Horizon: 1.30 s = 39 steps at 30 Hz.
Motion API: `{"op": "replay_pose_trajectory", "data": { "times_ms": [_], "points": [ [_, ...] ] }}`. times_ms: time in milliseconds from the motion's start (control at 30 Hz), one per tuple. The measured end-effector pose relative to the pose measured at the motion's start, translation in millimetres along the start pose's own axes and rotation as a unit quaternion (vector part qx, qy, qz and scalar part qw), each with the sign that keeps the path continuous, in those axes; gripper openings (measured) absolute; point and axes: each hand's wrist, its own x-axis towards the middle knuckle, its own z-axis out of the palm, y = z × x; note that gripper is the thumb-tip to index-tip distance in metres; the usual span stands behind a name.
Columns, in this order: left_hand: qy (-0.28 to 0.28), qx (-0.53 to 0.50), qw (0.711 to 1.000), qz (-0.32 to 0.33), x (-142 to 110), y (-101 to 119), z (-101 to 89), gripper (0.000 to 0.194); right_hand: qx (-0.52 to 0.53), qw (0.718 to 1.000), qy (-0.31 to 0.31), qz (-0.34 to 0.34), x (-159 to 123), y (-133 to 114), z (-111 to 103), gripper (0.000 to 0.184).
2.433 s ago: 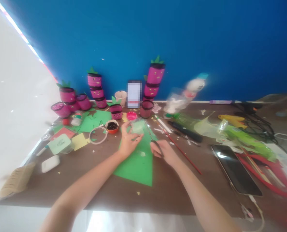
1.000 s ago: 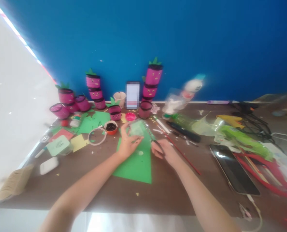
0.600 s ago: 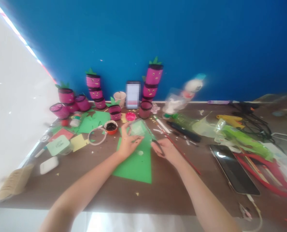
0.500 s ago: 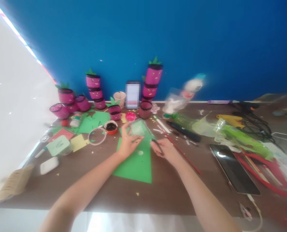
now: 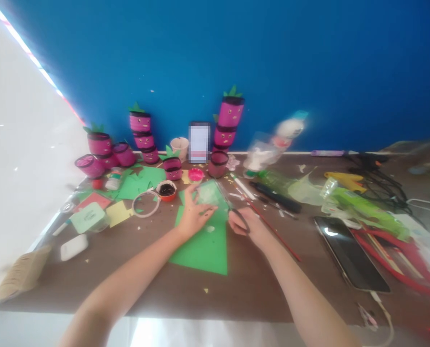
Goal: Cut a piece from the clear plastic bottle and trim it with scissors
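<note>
A sheet of green paper (image 5: 204, 248) lies on the brown table (image 5: 135, 284) in front of me. My left hand (image 5: 193, 214) holds the sheet's far part, where a pale clear piece (image 5: 208, 193) lies against it, with thumb and fingers pinched at its edge. My right hand (image 5: 246, 224) is closed round the black handles of a pair of scissors (image 5: 233, 207), whose blades point away from me along the sheet's right edge.
Pink paper-cup figures (image 5: 229, 118) with green tops stand along the blue wall. A tape ring (image 5: 146, 202), a small bowl (image 5: 167, 189), coloured paper scraps (image 5: 117, 211), a red stick (image 5: 276, 231), a black phone (image 5: 350, 253), plastic bags and cables (image 5: 377, 185) crowd the table.
My right hand has shifted slightly to the right with the scissors. The left hand stays on the green paper.
</note>
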Motion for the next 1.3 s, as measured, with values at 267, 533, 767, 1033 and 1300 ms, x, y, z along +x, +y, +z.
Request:
{"op": "replay_pose_trajectory", "data": {
  "times_ms": [267, 533, 767, 1033, 1300],
  "points": [
    [0.016, 0.011, 1.0, 0.0, 1, -2, -0.5, 0.019, 0.017, 0.999, 0.03, -0.002, -2, 1, 7, 0.05],
    [0.001, 0.007, 1.0, 0.027, -1, -1, -0.4, 0.014, 0.016, 1.0, 0.009, -0.019, -2, 1, 5, 0.047],
    [0.005, 0.011, 1.0, 0.024, 0, -3, -0.1, 0.015, 0.002, 0.999, 0.036, -0.004, -6, -6, 6, 0.049],
    [0.014, 0.026, 0.999, 0.025, 0, -2, -0.3, 0.015, 0.016, 1.0, 0.021, -0.005, -3, -2, 3, 0.049],
    [-0.003, 0.012, 0.999, 0.043, -1, -1, -0.8, 0.016, -0.003, 1.0, 0.027, -0.008, -4, -3, 1, 0.047]
  ]
}}
